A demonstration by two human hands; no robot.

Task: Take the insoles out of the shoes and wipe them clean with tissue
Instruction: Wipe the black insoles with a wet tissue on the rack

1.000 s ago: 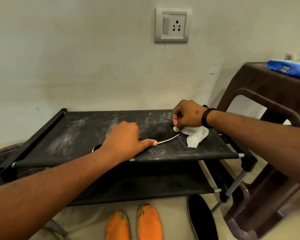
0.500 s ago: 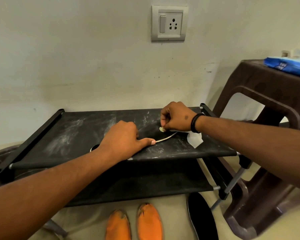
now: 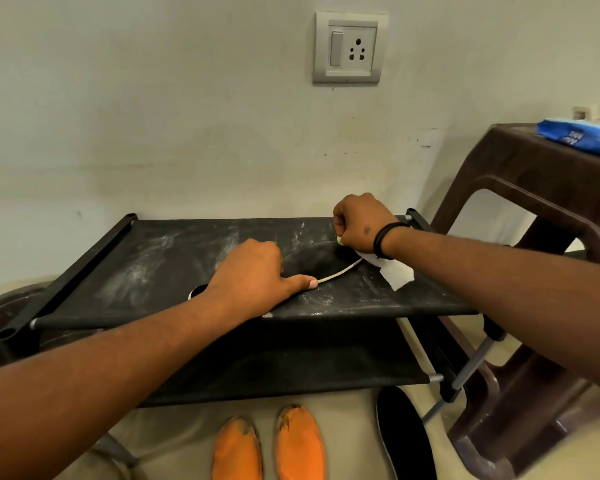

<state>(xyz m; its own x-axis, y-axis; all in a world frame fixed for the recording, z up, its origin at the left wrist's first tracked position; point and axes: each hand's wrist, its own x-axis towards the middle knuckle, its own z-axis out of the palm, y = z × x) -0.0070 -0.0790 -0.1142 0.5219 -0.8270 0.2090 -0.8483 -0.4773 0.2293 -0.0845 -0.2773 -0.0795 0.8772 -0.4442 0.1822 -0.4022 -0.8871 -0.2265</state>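
Observation:
A black insole with a pale edge lies on the dusty top shelf of a black shoe rack. My left hand rests on its near end, fingers curled, thumb stretched along the pale edge. My right hand is fisted round a white tissue and presses it on the insole's far end. A loose corner of the tissue trails out under the wrist. Another black insole lies on the floor at lower right. Two orange insoles lie side by side on the floor below the rack.
A brown plastic stool stands to the right of the rack with a blue tissue packet on top. The wall with a switch and socket plate is right behind the rack. The rack has a lower shelf.
My right hand slid left along the insole with the tissue, then back right toward the far end. My left hand stayed pressed on the near end.

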